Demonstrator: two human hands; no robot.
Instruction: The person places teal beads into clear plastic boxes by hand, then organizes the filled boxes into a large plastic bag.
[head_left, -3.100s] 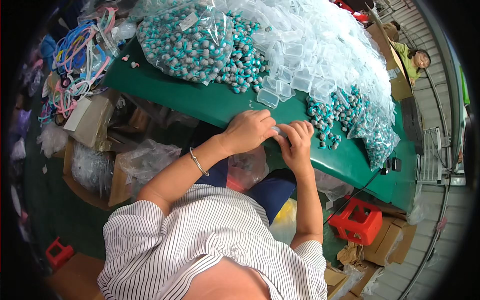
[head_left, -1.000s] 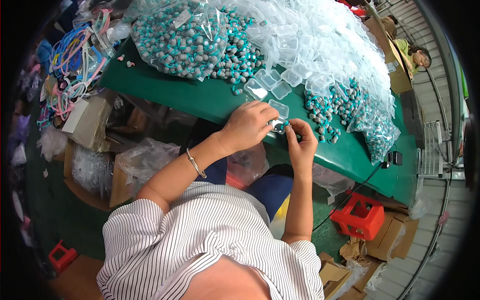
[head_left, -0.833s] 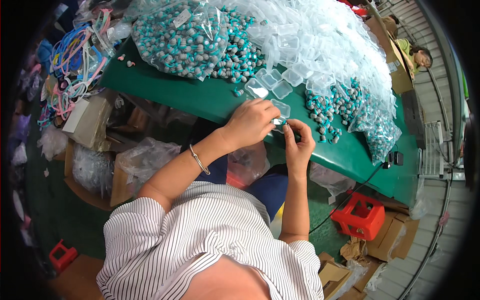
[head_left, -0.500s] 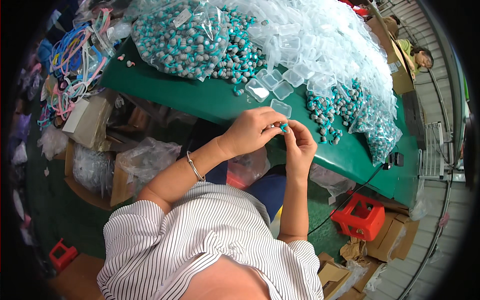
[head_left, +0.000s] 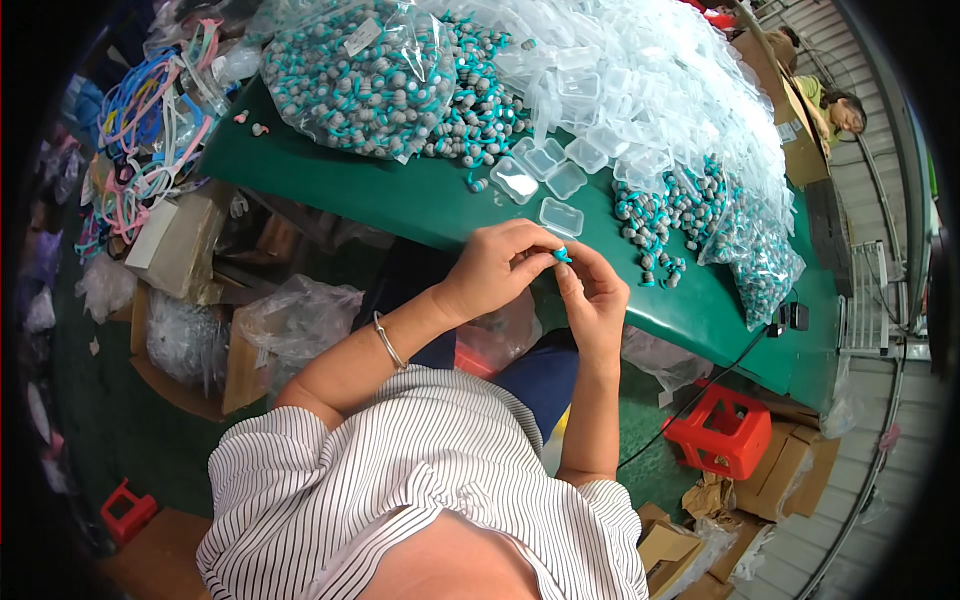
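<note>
Green table (head_left: 400, 195) carries everything. Clear bag of teal-and-grey earplugs (head_left: 360, 65) at far left end, more loose earplugs (head_left: 475, 105) spilled just beside it. Heap of small clear plastic cases (head_left: 640, 80) across far middle. Few separate open cases (head_left: 545, 180) near front edge. Second scatter of earplugs (head_left: 655, 225) toward right, bagged lot (head_left: 760, 265) beyond it.

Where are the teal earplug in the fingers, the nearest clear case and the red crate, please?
teal earplug (head_left: 562, 254), head view, its tip.
clear case (head_left: 560, 216), head view, its lid.
red crate (head_left: 727, 432), head view, its top.
</note>
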